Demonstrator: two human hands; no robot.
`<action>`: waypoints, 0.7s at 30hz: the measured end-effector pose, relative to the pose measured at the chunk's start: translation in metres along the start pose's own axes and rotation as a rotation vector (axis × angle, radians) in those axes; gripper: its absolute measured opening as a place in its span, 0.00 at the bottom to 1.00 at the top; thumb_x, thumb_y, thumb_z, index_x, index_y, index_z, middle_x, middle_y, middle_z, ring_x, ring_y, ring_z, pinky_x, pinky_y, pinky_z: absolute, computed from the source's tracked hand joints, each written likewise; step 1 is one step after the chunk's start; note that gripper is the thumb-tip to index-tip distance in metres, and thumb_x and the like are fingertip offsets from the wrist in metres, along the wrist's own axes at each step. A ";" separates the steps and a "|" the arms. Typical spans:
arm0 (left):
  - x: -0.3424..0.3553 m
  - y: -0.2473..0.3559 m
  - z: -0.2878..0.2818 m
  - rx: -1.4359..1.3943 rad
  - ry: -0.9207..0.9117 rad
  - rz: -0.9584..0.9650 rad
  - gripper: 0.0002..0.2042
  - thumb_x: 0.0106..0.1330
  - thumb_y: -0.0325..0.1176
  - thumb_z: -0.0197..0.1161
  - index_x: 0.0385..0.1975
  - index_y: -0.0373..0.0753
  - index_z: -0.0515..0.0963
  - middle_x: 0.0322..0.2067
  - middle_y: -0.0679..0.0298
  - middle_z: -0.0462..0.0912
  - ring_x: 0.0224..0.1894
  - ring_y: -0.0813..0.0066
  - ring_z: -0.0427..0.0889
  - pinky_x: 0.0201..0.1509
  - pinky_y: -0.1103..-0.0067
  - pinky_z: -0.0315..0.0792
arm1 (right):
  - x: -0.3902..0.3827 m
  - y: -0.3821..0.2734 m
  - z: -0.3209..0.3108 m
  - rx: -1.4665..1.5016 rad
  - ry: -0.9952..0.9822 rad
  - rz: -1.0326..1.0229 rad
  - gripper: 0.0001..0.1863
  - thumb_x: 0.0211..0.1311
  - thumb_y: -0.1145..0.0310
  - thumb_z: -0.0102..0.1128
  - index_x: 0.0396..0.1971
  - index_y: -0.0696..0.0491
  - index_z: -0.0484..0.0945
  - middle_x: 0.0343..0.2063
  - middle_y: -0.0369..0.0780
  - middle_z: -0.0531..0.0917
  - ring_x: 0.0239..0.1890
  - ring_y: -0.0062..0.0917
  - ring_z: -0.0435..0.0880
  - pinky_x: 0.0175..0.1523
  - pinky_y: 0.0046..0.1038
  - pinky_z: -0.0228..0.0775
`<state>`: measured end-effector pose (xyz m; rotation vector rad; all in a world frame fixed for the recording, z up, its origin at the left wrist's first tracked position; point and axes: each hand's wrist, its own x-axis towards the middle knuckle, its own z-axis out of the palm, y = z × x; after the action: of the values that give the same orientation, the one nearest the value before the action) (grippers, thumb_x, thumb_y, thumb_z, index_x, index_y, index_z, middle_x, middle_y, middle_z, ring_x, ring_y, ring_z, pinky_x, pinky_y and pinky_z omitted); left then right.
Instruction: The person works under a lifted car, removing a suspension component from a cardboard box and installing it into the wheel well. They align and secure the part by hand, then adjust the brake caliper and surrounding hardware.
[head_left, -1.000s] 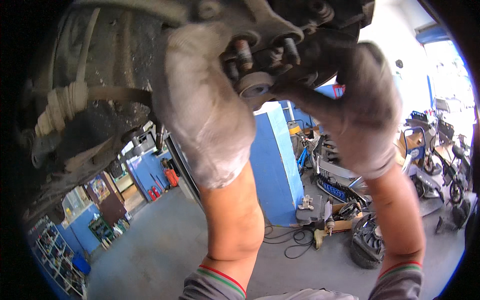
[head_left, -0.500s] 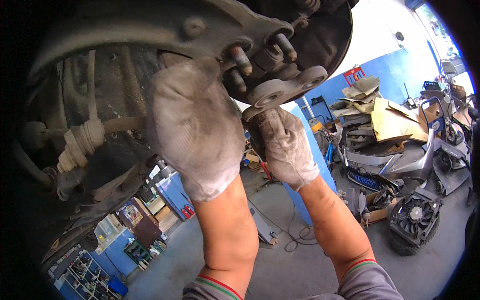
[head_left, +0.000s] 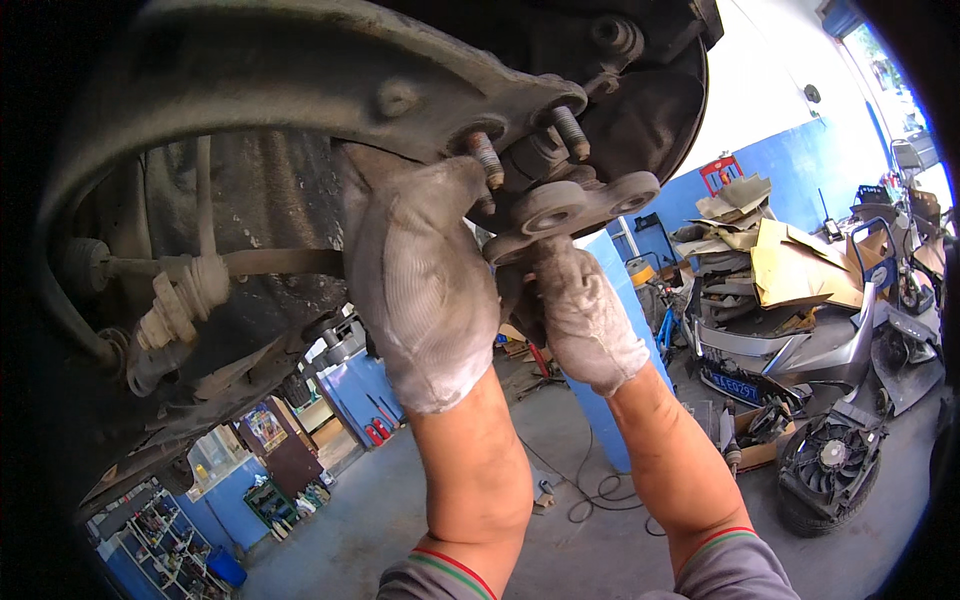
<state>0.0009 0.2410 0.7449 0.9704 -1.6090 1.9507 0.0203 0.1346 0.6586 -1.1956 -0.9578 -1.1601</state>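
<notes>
Can count one gloved left hand (head_left: 425,285) and one gloved right hand (head_left: 588,318), making two. Can make out one curved metal arm (head_left: 290,85), two threaded bolts (head_left: 570,134) in plain view and one bracket (head_left: 597,207) with two eyes (head_left: 545,196) showing. Can tally one blue pillar (head_left: 602,430), one fan (head_left: 832,455), one tyre (head_left: 812,522), one blue bin (head_left: 226,567) and two red cylinders (head_left: 376,433).

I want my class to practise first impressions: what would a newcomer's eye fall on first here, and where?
Probably the gloved left hand, raised beneath a dark curved metal arm, and the gloved right hand near centre, gripping a holed metal bracket from below. Next, perhaps, the yellowish sheet on the heap at right and the black fan at lower right.
</notes>
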 end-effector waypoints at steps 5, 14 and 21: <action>0.000 0.006 0.003 -0.585 0.084 -0.321 0.10 0.60 0.15 0.66 0.40 0.32 0.82 0.51 0.49 0.78 0.51 0.61 0.82 0.58 0.69 0.78 | 0.003 -0.019 0.006 0.321 0.074 0.336 0.21 0.74 0.54 0.61 0.44 0.60 0.83 0.25 0.37 0.83 0.30 0.21 0.81 0.37 0.26 0.76; 0.001 0.013 0.002 -0.164 0.062 -0.137 0.13 0.64 0.14 0.63 0.48 0.24 0.79 0.51 0.48 0.84 0.49 0.64 0.85 0.57 0.72 0.82 | 0.003 -0.021 0.011 0.225 0.156 0.353 0.19 0.69 0.59 0.67 0.42 0.63 0.84 0.34 0.45 0.88 0.37 0.26 0.85 0.46 0.29 0.77; -0.001 0.020 -0.004 0.112 -0.052 -0.186 0.10 0.67 0.18 0.57 0.46 0.20 0.79 0.48 0.41 0.83 0.48 0.54 0.85 0.55 0.61 0.84 | 0.002 -0.008 0.016 0.258 0.180 0.238 0.17 0.67 0.61 0.69 0.43 0.62 0.85 0.37 0.48 0.89 0.39 0.35 0.88 0.47 0.34 0.78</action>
<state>-0.0134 0.2406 0.7309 1.1786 -1.3940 1.9186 0.0131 0.1499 0.6640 -0.9510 -0.7783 -0.9067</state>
